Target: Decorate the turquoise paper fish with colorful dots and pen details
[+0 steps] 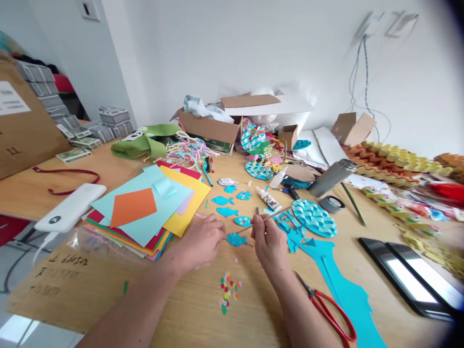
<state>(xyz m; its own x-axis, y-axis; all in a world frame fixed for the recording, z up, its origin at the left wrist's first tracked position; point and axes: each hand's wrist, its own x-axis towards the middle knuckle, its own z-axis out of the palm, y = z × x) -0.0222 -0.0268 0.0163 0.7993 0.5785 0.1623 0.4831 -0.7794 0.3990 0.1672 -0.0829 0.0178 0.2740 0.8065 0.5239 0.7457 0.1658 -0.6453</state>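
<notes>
My right hand [270, 241] is closed around a thin brown stick [279, 212], which slants down to the left over a blue paper fish [237, 239]. At that fish's left end are the curled fingertips of my left hand [205, 239]; what they pinch, if anything, is hidden. Above lie a dotted blue fish [242, 221] and several more blue paper fish [227, 211]. Small coloured paper dots [228, 292] are scattered on the table in front of my hands. A white glue bottle [267, 198] lies beyond my right hand.
Left of my hands is a stack of coloured paper [145, 208], with a white power bank [70, 208] beside it. Red-handled scissors [329, 309], blue paper scrap [340, 285], a woven blue oval [314, 218], a tape roll [332, 204] and dark tablets [406, 275] lie rightward.
</notes>
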